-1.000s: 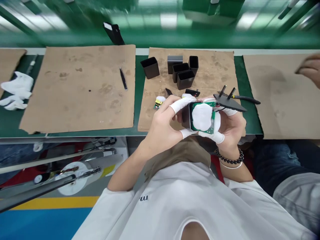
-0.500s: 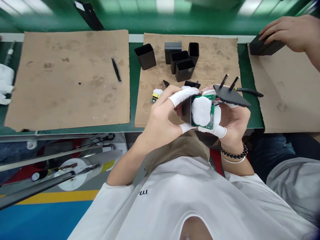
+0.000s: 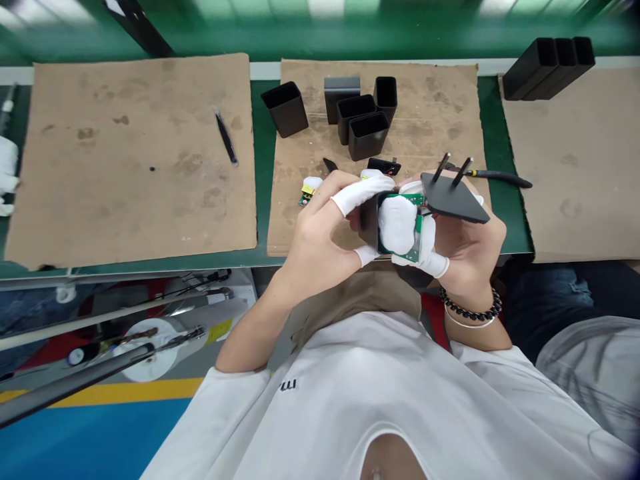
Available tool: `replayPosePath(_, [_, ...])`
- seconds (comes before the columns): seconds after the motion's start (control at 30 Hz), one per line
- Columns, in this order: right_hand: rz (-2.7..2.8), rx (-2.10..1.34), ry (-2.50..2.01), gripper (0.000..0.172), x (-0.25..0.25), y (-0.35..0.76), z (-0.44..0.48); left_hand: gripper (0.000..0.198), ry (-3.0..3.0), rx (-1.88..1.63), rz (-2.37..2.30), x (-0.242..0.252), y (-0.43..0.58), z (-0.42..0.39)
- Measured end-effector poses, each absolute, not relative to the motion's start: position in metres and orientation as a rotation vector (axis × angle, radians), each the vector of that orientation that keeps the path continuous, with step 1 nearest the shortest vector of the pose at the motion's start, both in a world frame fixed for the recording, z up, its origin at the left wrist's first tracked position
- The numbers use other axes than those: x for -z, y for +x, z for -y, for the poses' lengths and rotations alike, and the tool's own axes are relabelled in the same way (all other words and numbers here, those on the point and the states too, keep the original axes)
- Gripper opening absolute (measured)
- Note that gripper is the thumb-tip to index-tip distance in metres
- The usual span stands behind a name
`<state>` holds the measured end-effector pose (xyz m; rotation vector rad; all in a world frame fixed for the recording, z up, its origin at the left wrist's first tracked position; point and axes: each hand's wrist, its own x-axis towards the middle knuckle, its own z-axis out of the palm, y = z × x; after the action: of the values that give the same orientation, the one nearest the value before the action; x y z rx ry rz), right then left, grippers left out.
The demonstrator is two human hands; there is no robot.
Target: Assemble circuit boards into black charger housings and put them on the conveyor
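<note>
My left hand, with white finger cots on its thumb and a finger, is closed around a black plastic housing. Out of the housing's right end sticks a green circuit board with a white puffy lump on it. My right hand, also in finger cots, grips the board from the right. Joined to this assembly, a black end cap with two metal plug pins tilts above my right palm. How deep the board sits in the housing is hidden.
Several open black housings stand on the middle cardboard, near a small yellow-and-white component. Pliers lie at right. Three black housings lie together at the far right. Tweezers rest on the left cardboard. Someone sits to the right.
The other person's hand has left the black housings at the far right. The plug cap has tilted and shifted slightly left and down. My hands keep their hold on the housing and board.
</note>
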<state>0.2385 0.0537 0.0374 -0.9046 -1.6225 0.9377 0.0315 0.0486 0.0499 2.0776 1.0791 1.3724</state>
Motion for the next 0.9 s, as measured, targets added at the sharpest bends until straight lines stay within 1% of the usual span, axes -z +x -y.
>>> replayPosePath(0.13, [1.712, -0.889, -0.977, 0.06, -0.042, 0.241, -0.051, 0.04, 2.082, -1.384, -1.081, -0.048, 0.031, -0.05])
replayPosePath(0.23, [1.745, -0.814, -0.917, 0.051, -0.047, 0.241, -0.049, 0.046, 2.075, -1.363, -1.118, -0.046, 0.03, -0.05])
replayPosePath(0.37, [1.772, -0.735, -0.86, 0.041, -0.052, 0.237, -0.047, 0.047, 2.086, -1.464, -1.026, -0.039, 0.03, -0.054])
replayPosePath(0.43, [1.803, -0.721, -0.873, 0.042, -0.053, 0.235, -0.048, 0.048, 2.086, -1.47, -1.012, -0.031, 0.03, -0.056])
replayPosePath(0.57, [1.911, -0.691, -0.898, 0.049, -0.05, 0.233, -0.05, 0.052, 2.047, -1.489, -0.993, -0.011, 0.032, -0.057])
replayPosePath(0.7, [1.986, -0.592, -0.866, 0.042, -0.047, 0.233, -0.048, 0.054, 2.045, -1.545, -1.008, -0.001, 0.033, -0.054])
replayPosePath(0.9, [2.007, -0.542, -0.847, 0.036, -0.057, 0.232, -0.043, 0.048, 2.071, -1.528, -1.09, -0.008, 0.03, -0.05])
